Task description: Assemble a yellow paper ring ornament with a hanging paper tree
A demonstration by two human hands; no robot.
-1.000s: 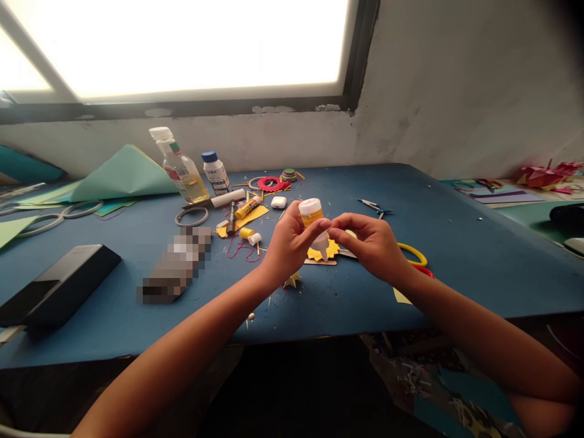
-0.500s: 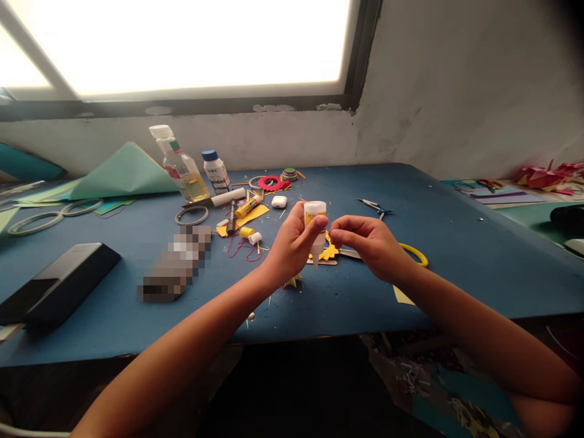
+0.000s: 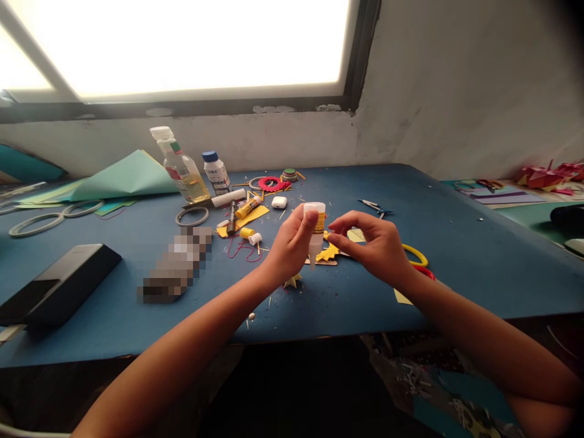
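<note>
My left hand (image 3: pixel 295 242) is wrapped round a small glue bottle (image 3: pixel 315 220), which is upside down with its clear nozzle pointing at the table. My right hand (image 3: pixel 376 246) is just to the right of it, its thumb and curled fingers apart with nothing visible between them. Below the nozzle a yellow paper star (image 3: pixel 292 281) rests on the blue table. Yellow paper pieces (image 3: pixel 327 253) and a flat wooden stick (image 3: pixel 323 263) lie behind the hands. Scissors with a yellow and a red handle (image 3: pixel 417 255) are partly covered by my right hand.
At the back stand a clear bottle of yellowish liquid (image 3: pixel 186 173) and a white bottle with a blue cap (image 3: pixel 216 173). A glue stick (image 3: pixel 249 207), a marker (image 3: pixel 232 218) and a white case (image 3: pixel 279 202) lie nearby. A black device (image 3: pixel 59 283) sits at left; compasses (image 3: pixel 374 207) lie at right.
My right hand has opened its pinch and shifted slightly right, uncovering more of the yellow pieces and the red scissor handle. My left thumb has moved up and left on the glue bottle.
</note>
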